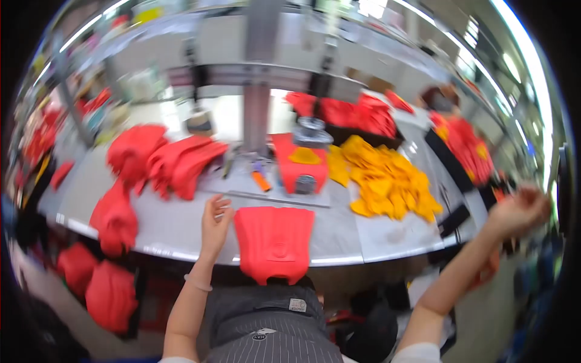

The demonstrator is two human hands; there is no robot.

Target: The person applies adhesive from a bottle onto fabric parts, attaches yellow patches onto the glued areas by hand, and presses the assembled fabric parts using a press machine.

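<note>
Where the moulded red panel with shallow ribs [274, 242] is laid: at the front edge of the pale grey table [330, 239], its notched lower end extended past the edge towards the dark grey striped apron [272, 336].
Left hand [216, 212]: held just beside the panel's upper left corner; its fingers are loosely bent and apart, and nothing is seen gripped between them.
Right hand [521, 209]: held well apart from the panel, out to the right; its fingers are curled and blurred, so whether anything is gripped cannot be told.
Red stand-like block [283, 154]: placed beyond the panel, with a small yellow piece [304, 156] laid on it.
Orange-handled tool [261, 181]: left lying beside the block, its kind too blurred to be told.
Heap of yellow cloth [393, 181]: piled to the right of the block.
Crumpled red cloth [187, 160]: bunched on the left.
Panel handling: the overhanging end is probably best supported, since the panel could be tipped by a downward push there; steadying by the left fingers at the near side edge, with the raised face kept unpressed, would seem to be called for.
</note>
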